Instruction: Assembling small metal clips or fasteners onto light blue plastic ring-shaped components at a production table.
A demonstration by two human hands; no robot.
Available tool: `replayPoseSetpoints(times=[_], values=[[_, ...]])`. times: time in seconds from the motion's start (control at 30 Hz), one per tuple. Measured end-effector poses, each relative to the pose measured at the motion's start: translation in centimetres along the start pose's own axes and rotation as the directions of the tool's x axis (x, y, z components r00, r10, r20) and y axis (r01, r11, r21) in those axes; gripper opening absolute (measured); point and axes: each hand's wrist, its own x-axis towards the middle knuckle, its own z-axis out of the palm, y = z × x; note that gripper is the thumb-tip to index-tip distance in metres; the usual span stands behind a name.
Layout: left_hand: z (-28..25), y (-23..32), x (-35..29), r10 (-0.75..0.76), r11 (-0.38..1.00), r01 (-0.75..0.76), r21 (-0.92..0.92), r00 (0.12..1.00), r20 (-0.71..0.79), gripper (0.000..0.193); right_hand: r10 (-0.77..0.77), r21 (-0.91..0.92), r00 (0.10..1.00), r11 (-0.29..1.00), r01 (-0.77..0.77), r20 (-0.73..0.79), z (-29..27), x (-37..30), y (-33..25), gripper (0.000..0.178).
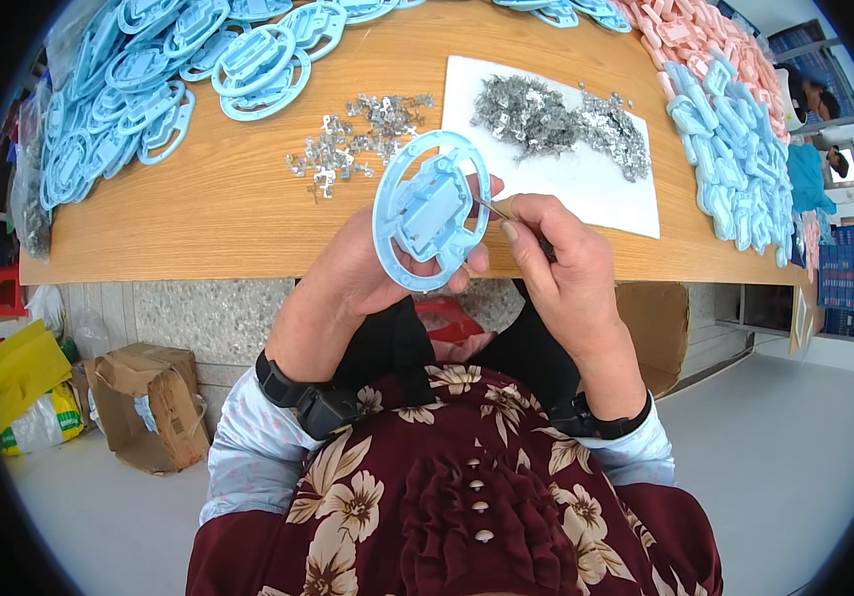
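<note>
So the left hand (pixel 353 263) is clamped on a light blue plastic wheel (pixel 430 214), kinda like a toy steering wheel, tilted up with its ribbed, chunky middle showing. The palm is behind it on the left, and fingertips poke out past the right side of the rim. The wheel's up in the air near the front edge of the wooden surface (pixel 228 214), not lying on it.

The right hand (pixel 561 248) is pinched shut around a thin tool (pixel 495 210), and the tip points at the right side of the wheel. Can't tell if it's actually touching the plastic or just beside it.

Right behind the wheel there's a loose scatter of small metal pieces (pixel 377 134) straight on the wood. To the right of those, a white sheet (pixel 586 207) has a much denser metal heap (pixel 526 114) on it. More blue wheels (pixel 119 109) are stacked all over the far left. On the far right it's a big pile of longish blue parts (pixel 735 159), with pink parts (pixel 725 55) heaped behind. Oh, and a beat-up cardboard box (pixel 154 407) is sitting open down on the floor, left side.
</note>
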Motion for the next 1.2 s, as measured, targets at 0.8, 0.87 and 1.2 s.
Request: replayPoseSetpoints(times=[0.8, 0.87, 1.2], values=[[0.3, 0.0, 0.1, 0.007, 0.993, -0.01, 0.119, 1.0, 0.026, 0.059, -0.047, -0.139, 0.997, 0.99, 0.037, -0.065, 0.7, -0.3, 1.1, 0.01], [0.0, -0.3, 0.3, -0.001, 0.994, -0.002, 0.108, 1.0, 0.022, 0.057, -0.011, -0.094, 0.998, 0.996, 0.005, -0.068, 0.7, -0.4, 1.1, 0.01], [0.1, -0.5, 0.5, -0.024, 0.994, 0.02, 0.103, 0.999, 0.038, 0.056, -0.004, -0.086, 0.998, 0.996, -0.002, -0.069, 0.3, -0.5, 1.4, 0.009]])
